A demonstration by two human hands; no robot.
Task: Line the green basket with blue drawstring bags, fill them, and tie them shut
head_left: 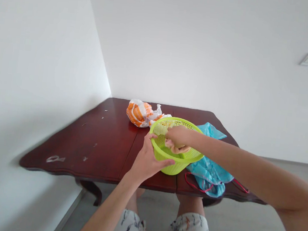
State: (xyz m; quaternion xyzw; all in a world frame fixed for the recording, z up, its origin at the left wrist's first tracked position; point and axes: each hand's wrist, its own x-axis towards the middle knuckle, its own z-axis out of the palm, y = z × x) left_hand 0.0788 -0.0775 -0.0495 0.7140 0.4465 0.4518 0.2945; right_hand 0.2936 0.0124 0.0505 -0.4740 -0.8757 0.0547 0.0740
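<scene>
On the surface [84,141], an orange-and-white bag [139,113] lies by the far edge, left of a tilted lime-green basket [177,168] held near the front edge. The left hand [148,161] clamps the basket's left side, and the right hand [177,137] curls over its rim. Farther right lies a blue bag [210,173] with red cords [196,183].
</scene>
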